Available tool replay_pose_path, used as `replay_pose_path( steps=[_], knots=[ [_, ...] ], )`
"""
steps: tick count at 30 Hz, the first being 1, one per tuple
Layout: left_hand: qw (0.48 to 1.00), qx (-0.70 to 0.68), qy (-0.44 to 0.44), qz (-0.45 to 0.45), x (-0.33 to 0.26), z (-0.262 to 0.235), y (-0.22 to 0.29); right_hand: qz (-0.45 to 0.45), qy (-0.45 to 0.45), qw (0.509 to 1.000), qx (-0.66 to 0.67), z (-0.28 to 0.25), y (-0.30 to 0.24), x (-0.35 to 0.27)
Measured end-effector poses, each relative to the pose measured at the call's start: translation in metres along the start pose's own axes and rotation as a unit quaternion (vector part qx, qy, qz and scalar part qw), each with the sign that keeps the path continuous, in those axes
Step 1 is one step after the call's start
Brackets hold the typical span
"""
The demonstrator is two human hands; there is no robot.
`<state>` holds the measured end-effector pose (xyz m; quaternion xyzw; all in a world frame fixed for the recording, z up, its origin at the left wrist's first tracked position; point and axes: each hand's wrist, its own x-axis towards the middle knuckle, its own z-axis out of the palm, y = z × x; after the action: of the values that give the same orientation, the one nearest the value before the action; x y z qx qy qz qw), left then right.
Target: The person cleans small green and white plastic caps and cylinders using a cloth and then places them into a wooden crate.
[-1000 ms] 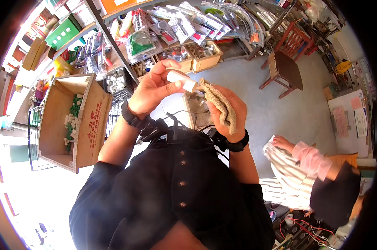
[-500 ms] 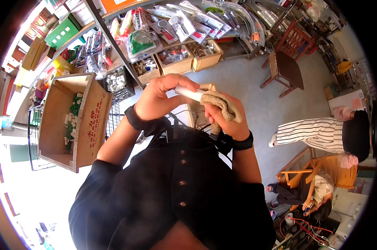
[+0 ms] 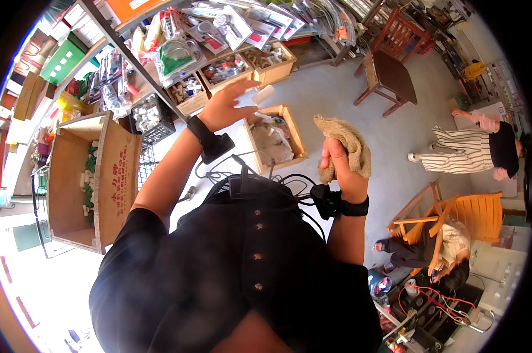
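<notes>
— Where is the white piece?
— Pinched in your left hand [image 3: 228,106], its long axis pointing right, above the wooden box [image 3: 276,138].
— And the cloth?
— Your right hand [image 3: 339,170] fists it, right of the box.

Left hand [image 3: 223,107] outstretched, fingers loose; right hand [image 3: 338,166] raised, grip closed.

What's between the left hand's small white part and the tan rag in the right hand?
In the head view, the small white cylindrical part and the tan woven rag have only an open wooden box of bagged parts on the grey floor below the gap.
</notes>
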<state>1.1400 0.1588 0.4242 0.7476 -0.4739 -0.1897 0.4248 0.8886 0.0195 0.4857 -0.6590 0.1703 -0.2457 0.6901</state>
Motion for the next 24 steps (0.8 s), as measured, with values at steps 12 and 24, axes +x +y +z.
replay_pose_path(
  steps=[12,24],
  knots=[
    [0.981,-0.161,0.093,0.046,-0.044,-0.132,-0.023,-0.056,-0.046,0.996,-0.052,0.022,0.003,0.014],
    [0.955,0.044,0.280,-0.089,-0.183,-0.363,-0.055,-0.027,-0.053,0.996,-0.063,0.063,0.011,0.017]
  ],
)
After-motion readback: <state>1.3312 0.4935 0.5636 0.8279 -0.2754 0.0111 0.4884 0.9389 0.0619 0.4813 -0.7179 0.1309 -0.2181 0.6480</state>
